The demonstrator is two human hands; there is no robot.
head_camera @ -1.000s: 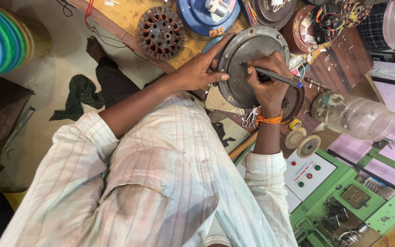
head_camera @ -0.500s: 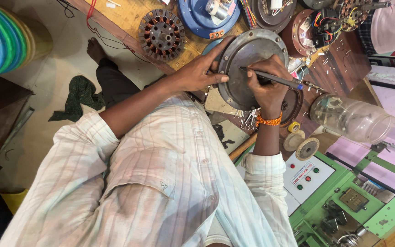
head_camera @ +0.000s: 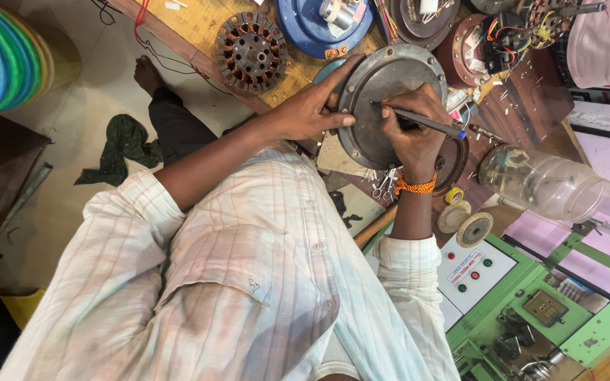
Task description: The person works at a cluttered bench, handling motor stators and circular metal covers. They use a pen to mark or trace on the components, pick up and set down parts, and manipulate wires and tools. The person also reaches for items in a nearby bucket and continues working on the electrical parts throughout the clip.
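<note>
cover: dull grey metal, scuffed | jar: clear glossy plastic | bench: rough wood | shirt: soft cloth

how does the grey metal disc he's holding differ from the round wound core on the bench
The grey round metal cover is plain and smooth, gripped by the left hand while the right hand puts a pen to it. The copper-wound slotted core lies untouched on the wooden bench. Both are circular.
</note>
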